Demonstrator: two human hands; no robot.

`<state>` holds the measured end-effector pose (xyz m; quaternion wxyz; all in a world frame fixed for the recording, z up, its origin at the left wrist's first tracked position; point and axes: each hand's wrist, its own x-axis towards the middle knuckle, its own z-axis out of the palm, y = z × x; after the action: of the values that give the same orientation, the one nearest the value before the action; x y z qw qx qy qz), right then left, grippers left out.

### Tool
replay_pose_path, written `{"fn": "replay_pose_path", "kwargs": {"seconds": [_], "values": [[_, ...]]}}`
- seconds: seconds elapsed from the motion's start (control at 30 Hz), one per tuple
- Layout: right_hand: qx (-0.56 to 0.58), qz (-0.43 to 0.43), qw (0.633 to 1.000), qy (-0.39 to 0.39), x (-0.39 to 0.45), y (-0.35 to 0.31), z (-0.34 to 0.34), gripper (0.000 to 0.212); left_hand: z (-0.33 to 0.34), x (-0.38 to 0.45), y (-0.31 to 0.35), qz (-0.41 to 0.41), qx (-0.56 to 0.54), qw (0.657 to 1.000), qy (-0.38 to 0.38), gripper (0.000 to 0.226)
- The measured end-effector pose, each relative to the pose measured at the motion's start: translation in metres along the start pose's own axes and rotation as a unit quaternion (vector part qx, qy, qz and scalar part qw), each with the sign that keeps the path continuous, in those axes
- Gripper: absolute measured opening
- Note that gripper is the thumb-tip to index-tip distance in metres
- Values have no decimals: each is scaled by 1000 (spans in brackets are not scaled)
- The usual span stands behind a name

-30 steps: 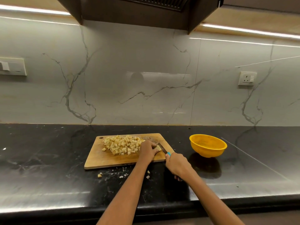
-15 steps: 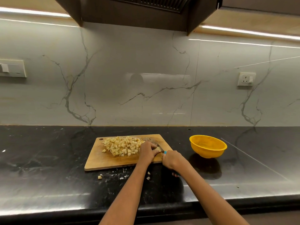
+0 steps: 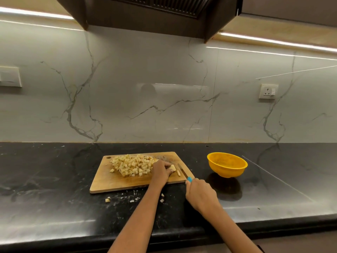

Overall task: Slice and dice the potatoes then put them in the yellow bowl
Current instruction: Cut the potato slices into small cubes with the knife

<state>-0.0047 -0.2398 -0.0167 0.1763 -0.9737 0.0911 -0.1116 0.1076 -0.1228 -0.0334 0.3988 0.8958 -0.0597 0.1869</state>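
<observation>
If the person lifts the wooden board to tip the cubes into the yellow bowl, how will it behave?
The cutting board looks stiff and flat, so it should not bend. The loose diced potato would probably slide and scatter; some stray cubes already lie on the counter.

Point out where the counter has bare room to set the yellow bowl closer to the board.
Bare counter lies between the cutting board and the yellow bowl. More lies left of the board. In front of the board it is crowded: stray potato bits, both forearms, and the right hand gripping the knife. The left hand holds the potato piece.
</observation>
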Motion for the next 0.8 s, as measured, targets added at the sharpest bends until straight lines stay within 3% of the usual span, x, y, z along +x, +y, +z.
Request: {"fn": "replay_pose_path", "kwargs": {"seconds": [0.8], "values": [[15, -16, 998, -58, 29, -24, 12, 40, -3, 2, 1, -4, 13, 1000, -5, 31]]}}
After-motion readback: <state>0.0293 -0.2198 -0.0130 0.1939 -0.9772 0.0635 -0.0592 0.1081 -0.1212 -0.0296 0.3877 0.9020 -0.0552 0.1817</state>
